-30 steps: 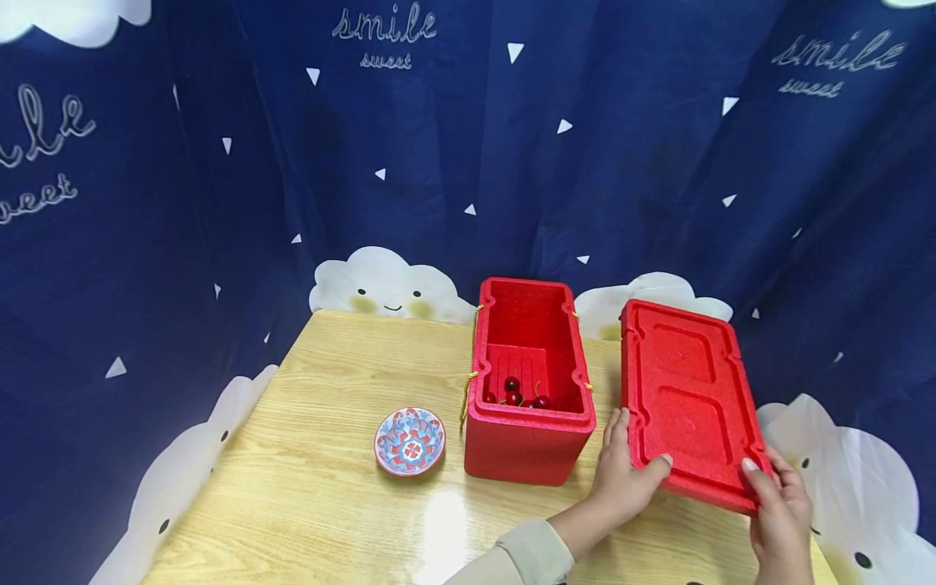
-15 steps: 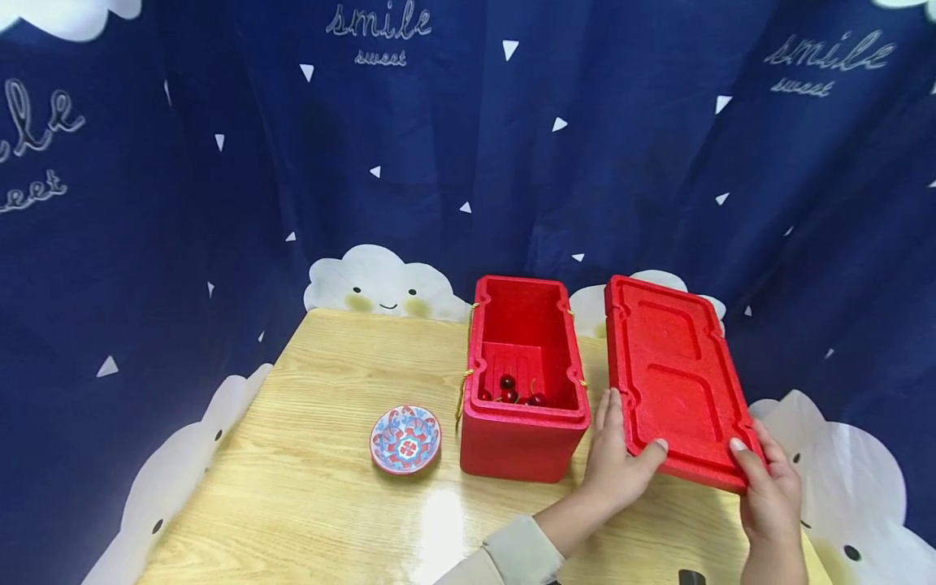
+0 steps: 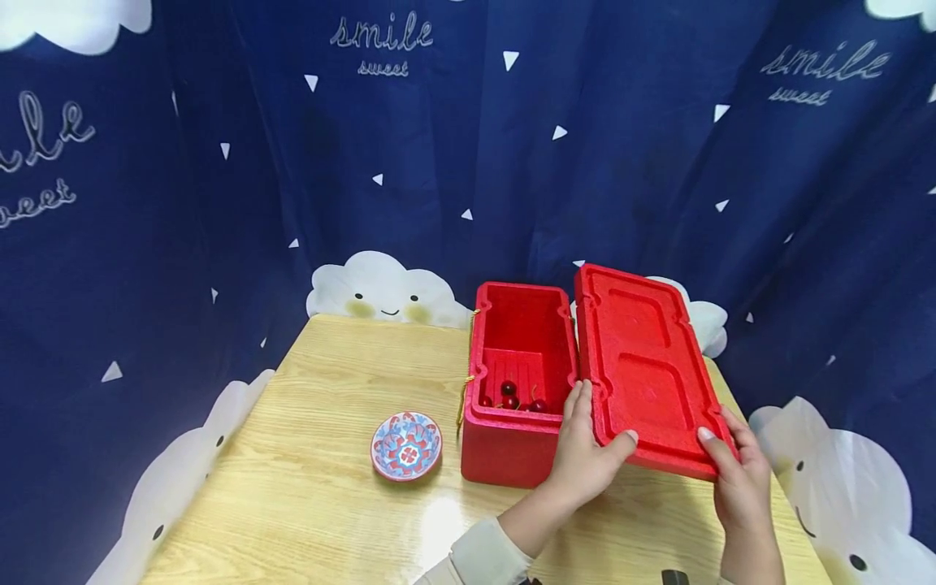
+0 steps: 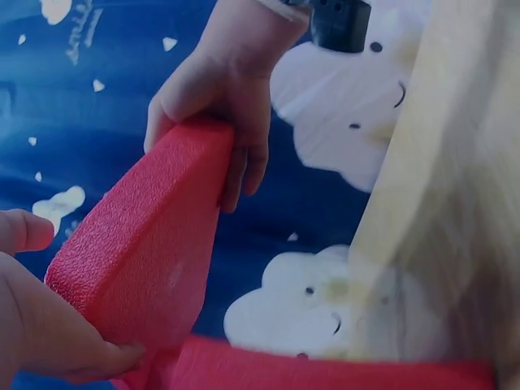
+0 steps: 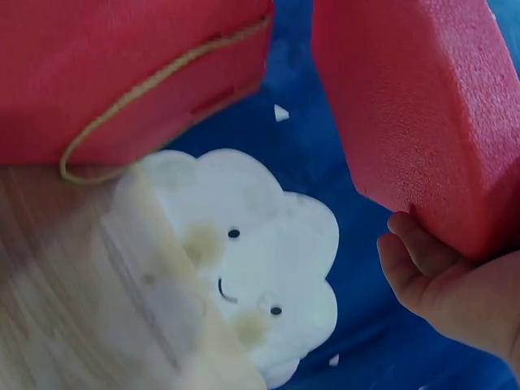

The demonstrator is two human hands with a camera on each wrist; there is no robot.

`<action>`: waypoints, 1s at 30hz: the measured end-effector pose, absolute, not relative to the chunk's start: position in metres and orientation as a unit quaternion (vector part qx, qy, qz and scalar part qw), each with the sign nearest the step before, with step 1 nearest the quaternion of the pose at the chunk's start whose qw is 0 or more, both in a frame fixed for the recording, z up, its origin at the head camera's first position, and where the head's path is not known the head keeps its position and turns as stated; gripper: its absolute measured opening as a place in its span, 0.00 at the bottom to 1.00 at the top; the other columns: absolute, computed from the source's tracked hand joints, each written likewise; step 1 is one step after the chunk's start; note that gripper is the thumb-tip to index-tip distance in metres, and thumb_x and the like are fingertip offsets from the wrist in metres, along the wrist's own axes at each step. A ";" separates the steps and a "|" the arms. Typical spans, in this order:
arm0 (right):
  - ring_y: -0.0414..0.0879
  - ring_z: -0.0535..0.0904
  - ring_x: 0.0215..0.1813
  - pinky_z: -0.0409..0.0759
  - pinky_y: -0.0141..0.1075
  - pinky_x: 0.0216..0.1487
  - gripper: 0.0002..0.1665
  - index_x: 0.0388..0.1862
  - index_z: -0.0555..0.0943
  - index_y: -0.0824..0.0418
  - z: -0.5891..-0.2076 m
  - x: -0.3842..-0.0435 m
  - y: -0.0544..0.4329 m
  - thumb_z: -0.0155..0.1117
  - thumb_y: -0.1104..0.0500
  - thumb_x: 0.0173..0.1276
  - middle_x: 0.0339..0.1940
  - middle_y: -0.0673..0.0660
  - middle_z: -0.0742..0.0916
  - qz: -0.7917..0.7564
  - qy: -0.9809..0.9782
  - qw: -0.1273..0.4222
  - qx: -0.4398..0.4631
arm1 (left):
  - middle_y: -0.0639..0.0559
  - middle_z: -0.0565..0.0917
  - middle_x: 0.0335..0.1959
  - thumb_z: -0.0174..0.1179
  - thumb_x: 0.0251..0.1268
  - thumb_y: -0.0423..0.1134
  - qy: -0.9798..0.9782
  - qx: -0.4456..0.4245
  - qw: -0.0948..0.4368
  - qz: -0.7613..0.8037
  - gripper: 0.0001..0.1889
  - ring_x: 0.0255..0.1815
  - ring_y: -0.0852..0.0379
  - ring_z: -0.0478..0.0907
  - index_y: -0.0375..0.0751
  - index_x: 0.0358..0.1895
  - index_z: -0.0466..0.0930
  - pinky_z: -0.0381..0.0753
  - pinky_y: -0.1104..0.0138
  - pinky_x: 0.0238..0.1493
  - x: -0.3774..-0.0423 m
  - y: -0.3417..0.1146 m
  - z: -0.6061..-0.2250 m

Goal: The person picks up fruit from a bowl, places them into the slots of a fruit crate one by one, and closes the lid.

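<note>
Both hands hold a red foam lid [image 3: 651, 382], its recessed underside turned up toward the head camera. The left hand [image 3: 585, 459] grips its near left corner, thumb on the recessed face. At the near right corner the right hand [image 3: 742, 475] pinches the edge; in the right wrist view fingers [image 5: 422, 252] curl under the lid [image 5: 406, 106]. Just left of the lid stands a red foam box [image 3: 508, 447] with its top uncovered. Several dark cherries [image 3: 510, 402] lie inside, toward the near end. From the head view, the left fingers overlap the box's right rim; touching cannot be told.
A small patterned bowl [image 3: 406, 447] sits on the wooden table [image 3: 329, 520] left of the box. A yellow cord [image 5: 154, 81] runs along the box's side. Behind the table hangs a blue curtain [image 3: 439, 122] with clouds. A black object [image 3: 674, 577] shows at the bottom edge.
Held by both hands, the lid has moved left and up in the head view, closer to the box. The box, cherries and bowl have stayed in place.
</note>
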State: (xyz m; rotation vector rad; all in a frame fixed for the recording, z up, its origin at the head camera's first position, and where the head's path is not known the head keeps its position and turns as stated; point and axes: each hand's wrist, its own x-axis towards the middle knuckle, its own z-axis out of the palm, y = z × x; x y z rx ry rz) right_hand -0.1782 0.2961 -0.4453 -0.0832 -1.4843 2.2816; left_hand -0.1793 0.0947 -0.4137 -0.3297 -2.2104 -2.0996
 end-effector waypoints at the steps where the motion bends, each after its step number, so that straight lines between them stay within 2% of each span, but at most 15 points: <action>1: 0.38 0.80 0.43 0.77 0.27 0.41 0.26 0.60 0.72 0.60 -0.444 -0.179 0.293 0.53 0.74 0.64 0.55 0.52 0.75 0.818 -0.537 0.205 -0.022 | 0.50 0.54 0.71 0.63 0.51 0.44 -0.718 -0.107 0.040 -0.686 0.43 0.67 0.54 0.54 0.35 0.71 0.53 0.60 0.57 0.62 -0.181 0.090 -0.412; 9: 0.38 0.78 0.42 0.77 0.26 0.39 0.28 0.63 0.65 0.63 -0.434 -0.188 0.266 0.56 0.72 0.64 0.50 0.55 0.73 0.766 -0.614 0.185 -0.036 | 0.53 0.61 0.66 0.62 0.52 0.43 -0.711 -0.094 0.054 -0.694 0.40 0.63 0.55 0.61 0.36 0.69 0.57 0.62 0.55 0.60 -0.195 0.055 -0.405; 15: 0.41 0.69 0.52 0.76 0.24 0.42 0.37 0.70 0.56 0.64 -0.427 -0.197 0.249 0.56 0.71 0.64 0.56 0.54 0.67 0.743 -0.652 0.149 -0.023 | 0.51 0.64 0.62 0.63 0.52 0.42 -0.705 -0.083 0.065 -0.701 0.39 0.61 0.53 0.63 0.36 0.68 0.57 0.65 0.57 0.58 -0.208 0.037 -0.403; 19: 0.39 0.72 0.50 0.76 0.25 0.42 0.41 0.73 0.50 0.65 -0.425 -0.201 0.239 0.57 0.69 0.64 0.58 0.54 0.67 0.726 -0.677 0.124 0.002 | 0.47 0.64 0.61 0.64 0.52 0.41 -0.711 -0.071 0.072 -0.696 0.40 0.61 0.49 0.62 0.34 0.68 0.57 0.65 0.55 0.58 -0.215 0.024 -0.402; 22: 0.36 0.76 0.44 0.77 0.26 0.39 0.41 0.73 0.52 0.65 -0.422 -0.205 0.232 0.58 0.68 0.65 0.55 0.56 0.68 0.711 -0.694 0.116 0.015 | 0.45 0.65 0.60 0.64 0.52 0.41 -0.717 -0.065 0.074 -0.690 0.39 0.58 0.49 0.65 0.33 0.68 0.58 0.68 0.57 0.56 -0.220 0.013 -0.400; 26: 0.36 0.77 0.41 0.78 0.26 0.37 0.40 0.73 0.52 0.64 -0.418 -0.210 0.224 0.59 0.64 0.66 0.53 0.60 0.69 0.676 -0.728 0.113 0.020 | 0.43 0.67 0.58 0.62 0.52 0.40 -0.717 -0.065 0.081 -0.689 0.38 0.55 0.48 0.69 0.30 0.66 0.59 0.71 0.58 0.54 -0.226 0.002 -0.398; 30: 0.37 0.76 0.43 0.78 0.27 0.38 0.40 0.73 0.54 0.62 -0.417 -0.216 0.217 0.59 0.62 0.66 0.56 0.63 0.70 0.658 -0.744 0.110 0.031 | 0.41 0.69 0.58 0.61 0.52 0.40 -0.729 -0.058 0.097 -0.675 0.37 0.53 0.47 0.70 0.30 0.66 0.61 0.70 0.58 0.54 -0.230 -0.008 -0.397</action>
